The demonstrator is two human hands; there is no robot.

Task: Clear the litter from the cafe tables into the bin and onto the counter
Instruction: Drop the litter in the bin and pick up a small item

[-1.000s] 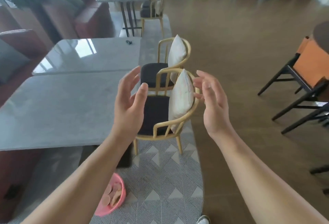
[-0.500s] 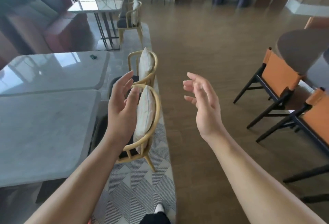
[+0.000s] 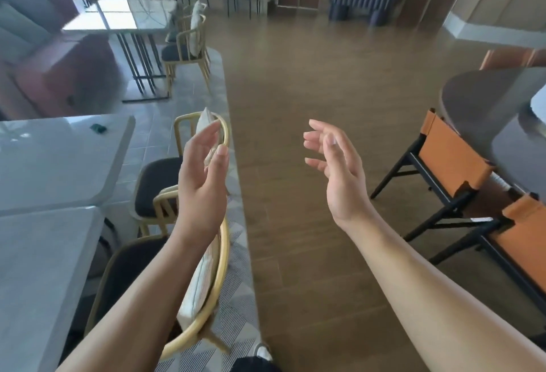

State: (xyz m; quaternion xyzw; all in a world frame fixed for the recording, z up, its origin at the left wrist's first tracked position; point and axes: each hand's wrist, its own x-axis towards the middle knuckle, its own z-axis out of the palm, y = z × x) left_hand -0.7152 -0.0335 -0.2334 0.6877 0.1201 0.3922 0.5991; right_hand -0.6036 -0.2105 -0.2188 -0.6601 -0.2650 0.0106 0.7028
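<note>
My left hand (image 3: 202, 176) and my right hand (image 3: 335, 171) are raised in front of me, palms facing each other, fingers relaxed, both holding nothing. On the left stand two grey marble tables (image 3: 44, 253). A small dark green scrap of litter (image 3: 98, 127) lies near the far right corner of the further table (image 3: 59, 159). My left hand hovers above the gold-framed chairs (image 3: 218, 289) beside these tables, well to the right of the scrap. No bin or counter shows.
Gold chairs with white cushions (image 3: 195, 286) line the tables' right side on a patterned rug (image 3: 236, 306). Another marble table (image 3: 124, 14) stands further back. Orange chairs (image 3: 452, 159) and a dark round table (image 3: 487, 97) are at right. A wooden floor aisle (image 3: 295, 76) runs ahead.
The view has swung right and forward along the aisle. The pink bin on the floor has dropped out of sight. Both hands stay raised and have drawn further apart.
</note>
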